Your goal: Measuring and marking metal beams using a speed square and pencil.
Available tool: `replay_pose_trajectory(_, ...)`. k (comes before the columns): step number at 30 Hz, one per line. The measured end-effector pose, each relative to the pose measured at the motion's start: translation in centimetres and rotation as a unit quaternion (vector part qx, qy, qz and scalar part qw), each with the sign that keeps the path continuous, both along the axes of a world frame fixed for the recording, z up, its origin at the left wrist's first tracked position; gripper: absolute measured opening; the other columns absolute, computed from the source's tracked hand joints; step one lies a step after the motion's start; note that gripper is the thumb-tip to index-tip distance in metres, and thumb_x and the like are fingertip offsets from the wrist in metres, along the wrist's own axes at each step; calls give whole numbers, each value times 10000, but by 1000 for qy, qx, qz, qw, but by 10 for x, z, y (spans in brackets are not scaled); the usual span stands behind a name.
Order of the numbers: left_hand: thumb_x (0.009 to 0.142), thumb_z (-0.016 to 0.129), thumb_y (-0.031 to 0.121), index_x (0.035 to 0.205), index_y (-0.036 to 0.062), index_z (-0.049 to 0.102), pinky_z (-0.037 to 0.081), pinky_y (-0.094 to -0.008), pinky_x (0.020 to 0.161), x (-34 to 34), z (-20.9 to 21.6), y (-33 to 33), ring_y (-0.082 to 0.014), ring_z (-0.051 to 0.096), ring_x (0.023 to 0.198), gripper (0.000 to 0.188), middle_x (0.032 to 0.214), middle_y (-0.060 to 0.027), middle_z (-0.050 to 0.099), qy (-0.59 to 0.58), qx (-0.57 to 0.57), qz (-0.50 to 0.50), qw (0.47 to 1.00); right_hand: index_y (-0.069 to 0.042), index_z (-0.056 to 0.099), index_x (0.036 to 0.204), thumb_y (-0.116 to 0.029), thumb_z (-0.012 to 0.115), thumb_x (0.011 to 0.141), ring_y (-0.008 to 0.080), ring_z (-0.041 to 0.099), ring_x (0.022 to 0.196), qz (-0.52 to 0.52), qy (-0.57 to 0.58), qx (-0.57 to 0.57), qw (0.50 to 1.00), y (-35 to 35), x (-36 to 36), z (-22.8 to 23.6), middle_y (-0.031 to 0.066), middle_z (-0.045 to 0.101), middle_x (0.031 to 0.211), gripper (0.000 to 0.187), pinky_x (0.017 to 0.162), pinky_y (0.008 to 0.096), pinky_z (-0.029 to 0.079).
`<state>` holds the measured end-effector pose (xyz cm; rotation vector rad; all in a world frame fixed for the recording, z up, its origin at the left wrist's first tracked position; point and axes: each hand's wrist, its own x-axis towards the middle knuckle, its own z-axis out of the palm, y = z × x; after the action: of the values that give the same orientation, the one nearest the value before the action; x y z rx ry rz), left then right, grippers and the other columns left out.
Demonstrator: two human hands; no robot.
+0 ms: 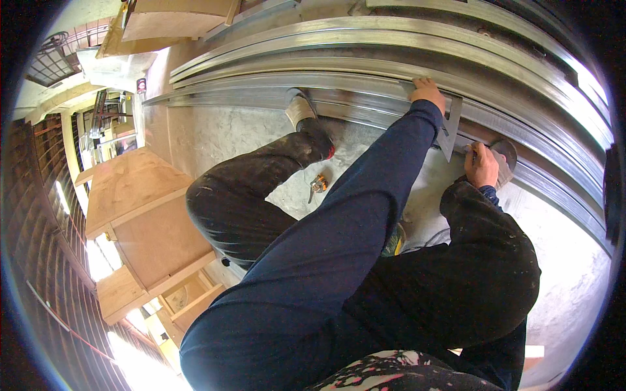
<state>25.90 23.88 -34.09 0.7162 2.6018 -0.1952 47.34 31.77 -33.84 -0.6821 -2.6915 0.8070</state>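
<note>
My left hand [428, 92] reaches out in a navy sleeve, its fingers closed over the edge of a metal profile. Beside it a flat metal triangular square [448, 130] lies across the profiles, its upper edge running under the hand. Long silvery metal profiles [365, 90] stretch side by side from the left to the far right. Near my right shoe, my right hand [481, 165] is closed in a pinch just below the square's tip. What its fingers hold is too small to make out.
My shoes [300, 109] touch the profiles. On the concrete floor [222, 130] between my legs lies a small orange-and-dark tool [318, 184]. A yellow-and-dark object [394, 241] is partly hidden by my leg. Plywood boxes [156, 241] stand at left; more metal profiles [456, 32] lie beyond.
</note>
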Motion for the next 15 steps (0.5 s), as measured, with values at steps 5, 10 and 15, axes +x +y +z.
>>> replay_pose_trajectory(5, 827, 590, 371, 1357, -74, 367, 354, -454, 1034, -3, 6, -1, -428, 406, 1233, 727, 1342, -258, 438, 18, -32, -39, 999, -79, 569, 886, -134, 622, 813, 345, 617, 728, 3, -3, -4, 1000, 0, -1, -1, 142, 636, 786, 106, 631, 427, 479)
replay_pose_trajectory(10, 856, 537, 323, 1344, -55, 395, 392, -453, 1001, 2, 18, 4, -413, 410, 1232, 633, 1316, -238, 462, 7, -27, -13, 1000, -82, 570, 892, -134, 623, 811, 349, 616, 728, -1, -6, -6, 1000, 1, 1, -2, 144, 637, 790, 110, 631, 427, 479)
replay_pose_trajectory(15, 873, 507, 294, 1343, -18, 411, 470, -436, 929, 4, 24, 3, -389, 405, 1248, 572, 1315, -204, 470, 0, 6, 41, 999, -78, 529, 870, -168, 601, 842, 366, 597, 709, 4, 9, -6, 1000, -1, -1, 3, 156, 608, 764, 118, 602, 453, 470)
